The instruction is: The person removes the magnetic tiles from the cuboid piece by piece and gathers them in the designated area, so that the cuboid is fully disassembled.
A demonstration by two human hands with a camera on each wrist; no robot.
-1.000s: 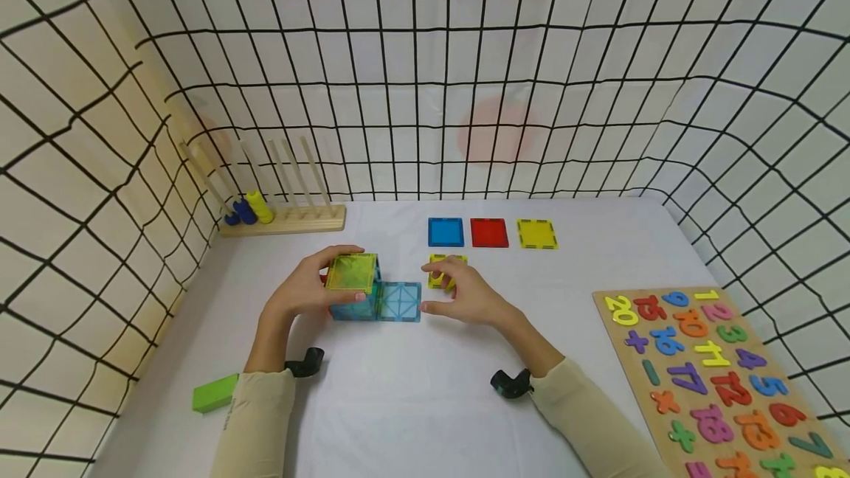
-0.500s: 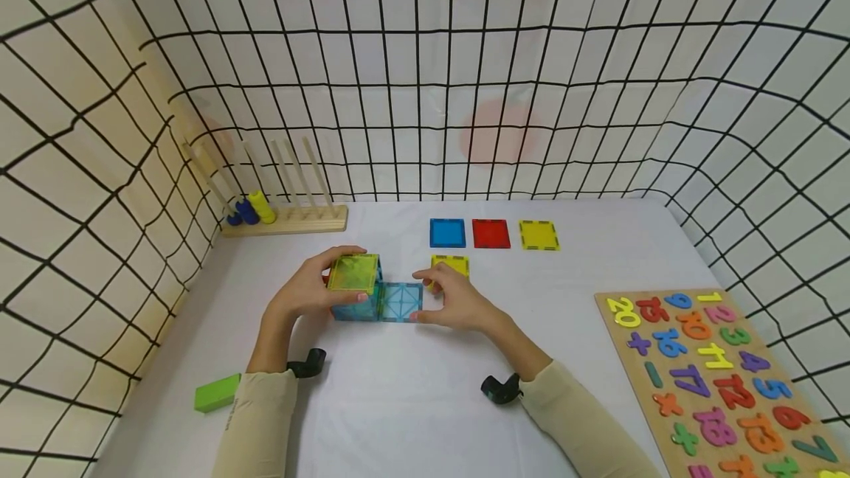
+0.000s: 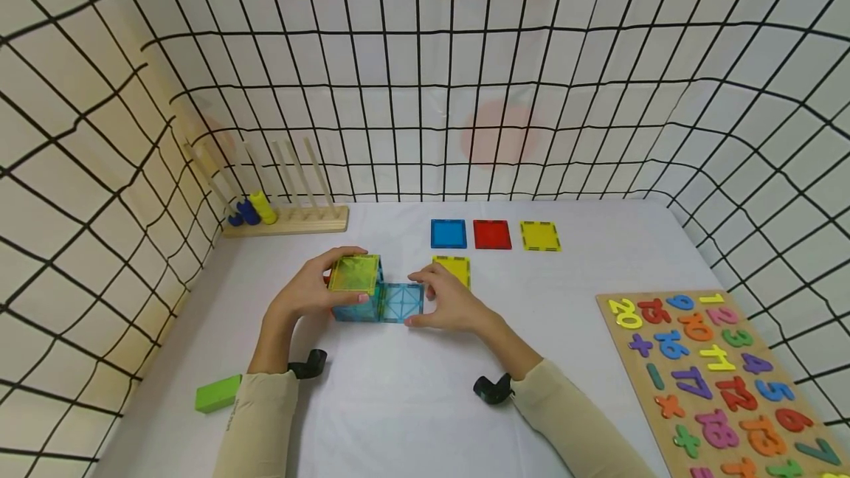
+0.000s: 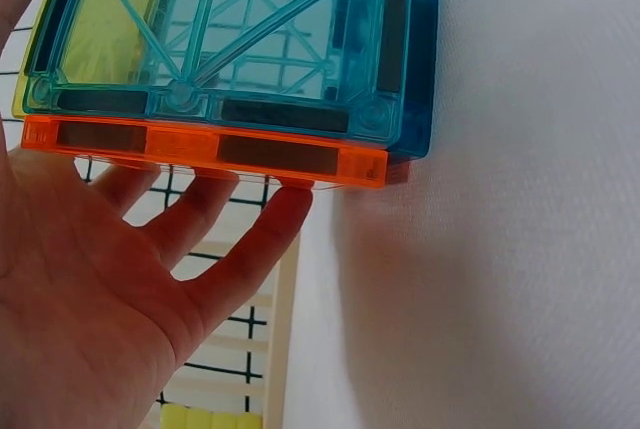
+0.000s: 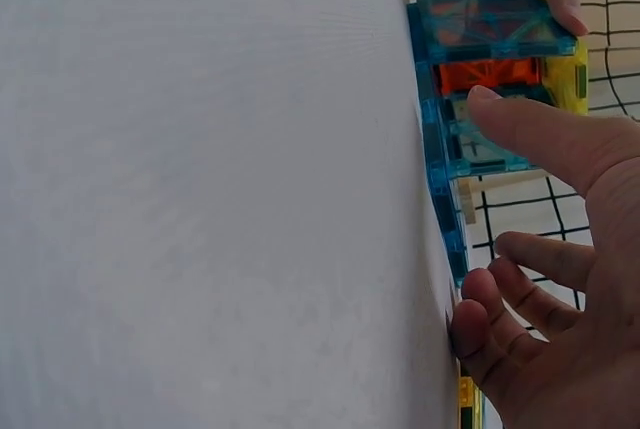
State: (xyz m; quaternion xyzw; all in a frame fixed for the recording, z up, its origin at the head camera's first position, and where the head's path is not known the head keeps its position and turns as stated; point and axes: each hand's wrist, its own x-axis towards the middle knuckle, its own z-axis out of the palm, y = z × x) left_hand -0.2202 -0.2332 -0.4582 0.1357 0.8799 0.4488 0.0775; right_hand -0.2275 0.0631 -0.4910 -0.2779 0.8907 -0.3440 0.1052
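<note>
In the head view my left hand grips a small box of magnetic tiles by its sides. Its top is a yellow tile. The left wrist view shows a clear blue side tile and the fingertips against an orange tile. A light blue tile lies flat on the table against the box's right side. Around that tile's right part, my right hand has thumb and forefinger spread, the thumb by the near edge, the forefinger by the far one. In the right wrist view the other fingers are loosely bent, holding nothing.
Behind the right hand lies a yellow tile. Further back are blue, red and yellow tiles. A wooden peg rack stands back left, a green block front left, a number board at right.
My right hand has moved left, from beside the light blue tile to over its right part, uncovering more of the yellow tile behind. The left hand stays on the box.
</note>
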